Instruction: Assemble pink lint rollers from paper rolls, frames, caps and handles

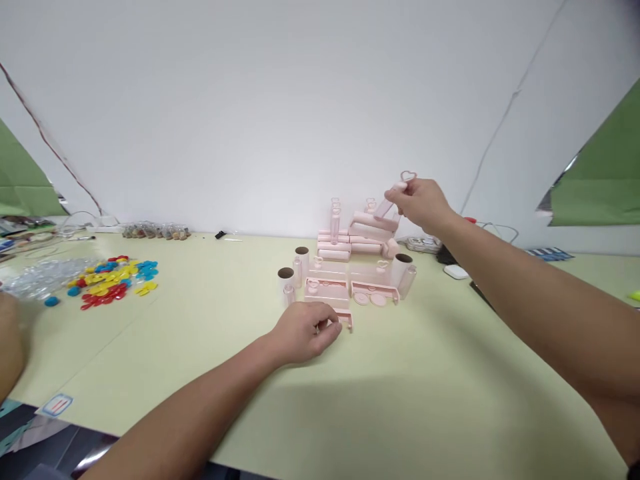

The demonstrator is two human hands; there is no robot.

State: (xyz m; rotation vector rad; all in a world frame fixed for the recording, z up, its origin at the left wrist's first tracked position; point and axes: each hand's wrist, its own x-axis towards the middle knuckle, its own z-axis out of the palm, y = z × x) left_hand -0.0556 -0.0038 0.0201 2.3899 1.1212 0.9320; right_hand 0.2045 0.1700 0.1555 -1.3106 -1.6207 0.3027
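Raised over a pile of pink parts, my right hand point(420, 203) is closed on a pale pink see-through tube with a heart-shaped loop point(409, 176) at its top. The tube is tilted, and its lower end overlaps the pile in view. My left hand point(307, 330) rests low at the front of the pink parts, fingers curled together. It is beside a pink tray-like piece point(346, 316), and its fingers hide what they may grip. Just beyond stands a pink case point(327, 293); right of it, an open pink holder point(387, 291) has two round pink discs point(379, 300) in front.
Stacked pink cylinders point(334, 255) stand against the wall. Cardboard-cored white rolls point(401, 267) flank the parts. At left lie red, yellow and blue plastic pieces point(113, 277) and clear plastic point(50, 277). A white case point(455, 272) sits under my right arm; another person's arm point(9, 343) shows at left.
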